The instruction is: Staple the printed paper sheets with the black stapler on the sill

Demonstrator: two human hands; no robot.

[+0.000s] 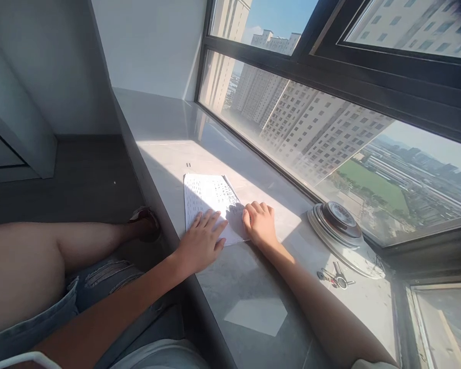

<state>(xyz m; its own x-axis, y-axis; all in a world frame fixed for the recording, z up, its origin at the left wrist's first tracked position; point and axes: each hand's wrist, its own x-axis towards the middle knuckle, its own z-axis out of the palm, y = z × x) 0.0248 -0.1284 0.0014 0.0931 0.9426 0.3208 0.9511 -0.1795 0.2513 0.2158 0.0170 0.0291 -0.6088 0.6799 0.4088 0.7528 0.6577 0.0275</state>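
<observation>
A white notebook (pixel 203 192) with rows of dark handwriting lies on the grey stone window sill (pixel 249 279), half in bright sun. Flat on its lower left part, with fingers spread, rests my left hand (pixel 202 241). My right hand (pixel 260 221) is at the notebook's right edge, its fingers curled in and its knuckles up. Whatever those fingers may hold is hidden from this angle. The shadow of my right hand falls across the written page.
A stack of round white and dark pieces (pixel 336 225) stands by the window at right. Near it lies a small metal object (pixel 340 278). Two tiny dark bits (pixel 188 164) lie beyond the notebook. A dark window frame (pixel 261 59) borders the sill.
</observation>
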